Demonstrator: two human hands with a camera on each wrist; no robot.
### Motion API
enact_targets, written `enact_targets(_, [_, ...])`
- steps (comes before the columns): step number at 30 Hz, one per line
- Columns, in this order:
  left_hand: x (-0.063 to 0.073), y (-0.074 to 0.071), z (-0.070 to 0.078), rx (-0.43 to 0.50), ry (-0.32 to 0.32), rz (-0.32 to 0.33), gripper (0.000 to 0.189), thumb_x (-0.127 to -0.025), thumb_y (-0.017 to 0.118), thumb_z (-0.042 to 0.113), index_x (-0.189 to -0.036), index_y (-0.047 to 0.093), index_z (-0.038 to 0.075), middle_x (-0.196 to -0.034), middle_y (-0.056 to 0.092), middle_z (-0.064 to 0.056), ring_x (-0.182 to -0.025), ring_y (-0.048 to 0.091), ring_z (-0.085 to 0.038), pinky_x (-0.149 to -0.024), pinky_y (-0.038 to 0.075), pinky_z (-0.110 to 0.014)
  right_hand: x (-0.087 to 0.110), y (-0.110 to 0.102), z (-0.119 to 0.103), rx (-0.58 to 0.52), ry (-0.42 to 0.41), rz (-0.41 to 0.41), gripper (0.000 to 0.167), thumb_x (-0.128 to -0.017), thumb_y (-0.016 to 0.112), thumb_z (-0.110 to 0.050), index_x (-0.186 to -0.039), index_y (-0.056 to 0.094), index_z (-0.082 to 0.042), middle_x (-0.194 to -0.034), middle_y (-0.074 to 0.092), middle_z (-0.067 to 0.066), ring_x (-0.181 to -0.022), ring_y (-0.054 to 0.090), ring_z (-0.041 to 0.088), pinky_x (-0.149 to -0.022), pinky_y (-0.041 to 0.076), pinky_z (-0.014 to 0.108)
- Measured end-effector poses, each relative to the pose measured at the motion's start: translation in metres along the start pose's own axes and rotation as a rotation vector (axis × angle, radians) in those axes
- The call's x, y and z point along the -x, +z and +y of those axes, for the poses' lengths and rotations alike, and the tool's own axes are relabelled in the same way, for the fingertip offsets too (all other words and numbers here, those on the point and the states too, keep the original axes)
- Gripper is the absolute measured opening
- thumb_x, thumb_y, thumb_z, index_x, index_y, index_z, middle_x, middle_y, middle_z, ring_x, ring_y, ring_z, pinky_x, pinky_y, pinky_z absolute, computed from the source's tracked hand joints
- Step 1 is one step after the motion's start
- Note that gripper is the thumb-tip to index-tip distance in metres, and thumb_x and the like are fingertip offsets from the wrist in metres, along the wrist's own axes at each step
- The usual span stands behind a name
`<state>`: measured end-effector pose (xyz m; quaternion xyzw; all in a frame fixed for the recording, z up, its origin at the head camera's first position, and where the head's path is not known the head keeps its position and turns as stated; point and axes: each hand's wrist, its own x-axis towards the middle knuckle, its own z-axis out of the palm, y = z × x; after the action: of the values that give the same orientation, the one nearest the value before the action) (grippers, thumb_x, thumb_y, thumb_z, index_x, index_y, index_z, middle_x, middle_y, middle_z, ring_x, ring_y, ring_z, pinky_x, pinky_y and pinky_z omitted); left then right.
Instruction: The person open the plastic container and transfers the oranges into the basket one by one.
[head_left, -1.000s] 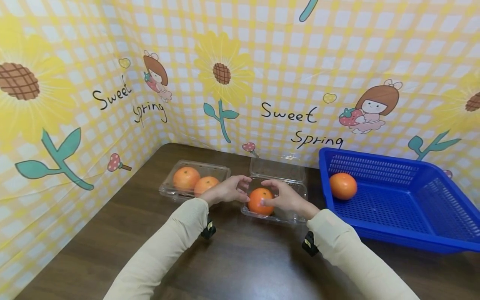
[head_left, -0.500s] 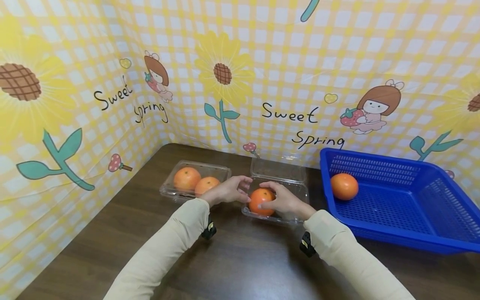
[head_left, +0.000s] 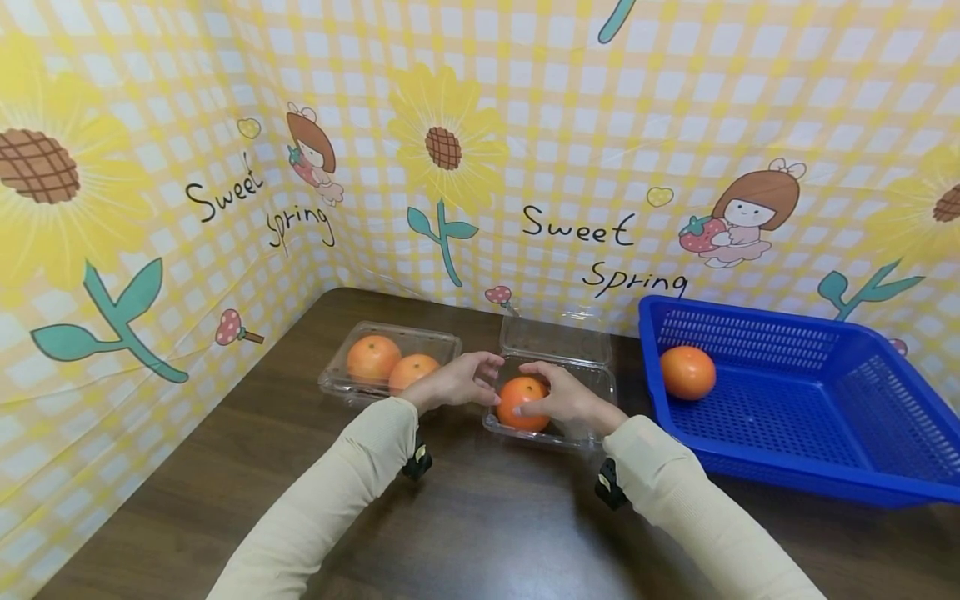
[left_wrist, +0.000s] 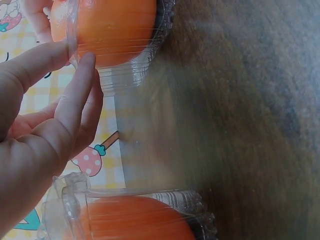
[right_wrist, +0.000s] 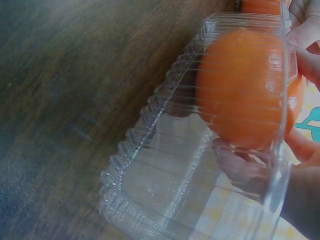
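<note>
Now: orange [head_left: 517,393] round, glossy, stem spot [head_left: 530,387] up | in open clear box [right_wrist: 150,180], left end | right hand [head_left: 567,401] curled round it | left hand [head_left: 459,383] at box rim, grip unclear

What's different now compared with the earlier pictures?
Very little: the right hand has shifted slightly left, its thumb reaching a bit farther across the orange in the open box. No new grasp or release clearly shows. The left hand stays at that box's edge; the other box with its two oranges, and the blue basket with its single orange, look unmoved.
</note>
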<state>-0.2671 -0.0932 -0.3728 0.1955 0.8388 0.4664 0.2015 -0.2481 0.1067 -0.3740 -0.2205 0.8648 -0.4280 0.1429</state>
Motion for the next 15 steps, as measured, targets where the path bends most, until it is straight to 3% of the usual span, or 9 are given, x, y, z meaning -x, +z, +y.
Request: enact_targets(15, [-0.0008, 0.0001, -0.0004, 0.000, -0.005, 0.004, 0.062, -0.076, 0.066, 0.000, -0.129, 0.036, -0.005, -0.121, 0.047, -0.024, -0.101, 0.054, -0.032, -0.076, 0.049, -0.032, 0.0000, 0.0023, 0.0013, -0.008, 0.034, 0.026, 0.068, -0.073, 0.071, -0.013, -0.131, 0.037, 0.001, -0.124, 0.045, 0.016, -0.100, 0.049, 0.027, -0.081, 0.045, 0.038])
